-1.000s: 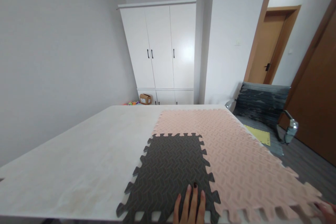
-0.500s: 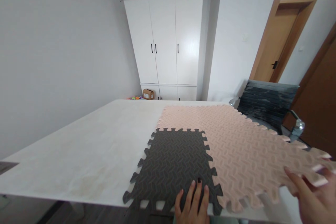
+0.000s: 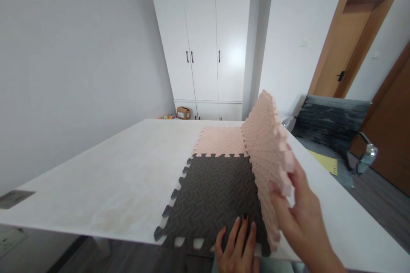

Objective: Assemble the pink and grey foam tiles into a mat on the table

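Observation:
A dark grey foam mat tile [image 3: 214,192] with jigsaw edges lies flat near the table's front edge. My left hand [image 3: 236,245] rests on its front right part, fingers spread, palm down. Along the tile's right side, pink foam matting [image 3: 261,145] stands up almost vertically. My right hand [image 3: 297,209] pinches its near outer edge between thumb and fingers. Behind the dark tile, a flat pink section [image 3: 219,140] lies on the table.
The white table [image 3: 105,179] extends left and to the right of the matting. A chair [image 3: 333,119] stands at the right, with a yellow piece [image 3: 325,161] on its seat. A cardboard box [image 3: 183,113] is by the white cabinet [image 3: 205,47].
My right hand has lifted the right pink matting and swung it up and leftward, from nearly flat to upright. The yellow piece on the chair now shows. My left hand stays on the dark tile.

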{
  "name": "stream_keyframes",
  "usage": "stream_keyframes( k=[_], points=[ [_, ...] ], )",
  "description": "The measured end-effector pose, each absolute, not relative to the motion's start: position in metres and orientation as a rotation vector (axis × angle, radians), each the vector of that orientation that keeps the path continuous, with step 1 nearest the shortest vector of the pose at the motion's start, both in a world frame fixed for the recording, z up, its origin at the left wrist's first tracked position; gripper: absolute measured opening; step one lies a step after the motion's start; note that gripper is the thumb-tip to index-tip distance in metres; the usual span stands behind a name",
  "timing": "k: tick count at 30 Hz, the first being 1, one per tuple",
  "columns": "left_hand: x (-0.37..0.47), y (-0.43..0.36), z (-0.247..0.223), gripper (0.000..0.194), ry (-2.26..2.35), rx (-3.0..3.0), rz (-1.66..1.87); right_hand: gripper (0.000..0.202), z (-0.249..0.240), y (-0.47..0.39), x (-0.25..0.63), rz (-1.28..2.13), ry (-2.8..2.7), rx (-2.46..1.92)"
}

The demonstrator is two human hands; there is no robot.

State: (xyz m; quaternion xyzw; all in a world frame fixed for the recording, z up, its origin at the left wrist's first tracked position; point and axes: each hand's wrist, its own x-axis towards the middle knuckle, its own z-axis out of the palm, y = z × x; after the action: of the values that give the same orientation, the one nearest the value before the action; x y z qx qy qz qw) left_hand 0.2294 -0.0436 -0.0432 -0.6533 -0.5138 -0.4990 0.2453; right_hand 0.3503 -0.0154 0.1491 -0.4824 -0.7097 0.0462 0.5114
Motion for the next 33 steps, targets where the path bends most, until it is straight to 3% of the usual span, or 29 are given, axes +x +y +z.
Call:
stream_keyframes(
  k=[4,10,15,19,33],
  points=[
    [0.226,-0.042,-0.05,0.035,-1.362,-1.741,-1.278,0.073,0.143,-0.017,0.319,0.078,-1.895,-1.007],
    [0.222,-0.043,-0.05,0.031,-1.369,-1.764,-1.12,0.081,0.08,-0.029,0.346,0.099,-1.77,-1.247],
    [0.224,-0.045,-0.047,0.036,-1.452,-1.806,-1.157,0.062,0.044,-0.033,0.386,0.186,-1.58,-1.55],
    [0.223,-0.043,-0.046,0.036,-1.442,-1.799,-1.231,0.049,0.041,-0.03,0.402,0.35,-1.47,-1.638],
    [0.214,-0.033,-0.051,0.035,-1.298,-1.796,-1.154,0.043,0.052,-0.015,0.457,0.696,-0.998,-1.748]
  ],
)
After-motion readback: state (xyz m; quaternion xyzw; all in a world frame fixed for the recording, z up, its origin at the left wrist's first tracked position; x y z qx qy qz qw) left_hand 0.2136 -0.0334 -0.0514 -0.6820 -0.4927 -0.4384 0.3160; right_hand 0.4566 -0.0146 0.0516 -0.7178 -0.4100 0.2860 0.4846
